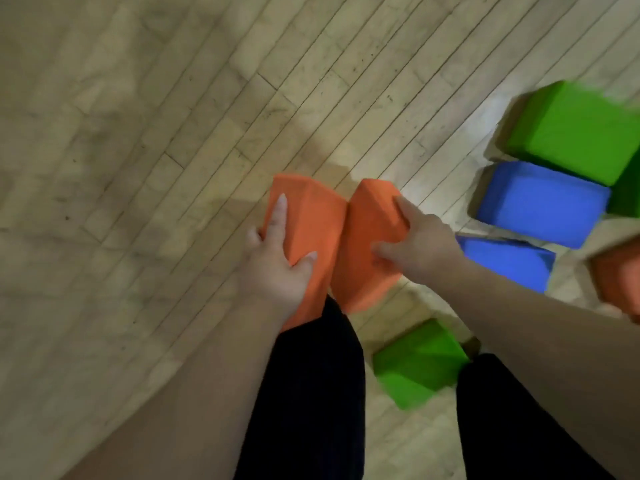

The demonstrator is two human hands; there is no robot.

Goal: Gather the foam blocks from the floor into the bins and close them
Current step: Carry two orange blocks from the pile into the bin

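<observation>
Floor (156,116); L hand (273,271) round orange block (311,220), R hand (426,244) round 2nd block (367,223)

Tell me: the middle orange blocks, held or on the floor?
Held: left hand grips left orange block, right hand grips right orange block.

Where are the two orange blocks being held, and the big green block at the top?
left orange block (313,223): head view, on its broad top face.
right orange block (369,216): head view, on its upper face.
big green block (575,133): head view, middle of its top face.
</observation>
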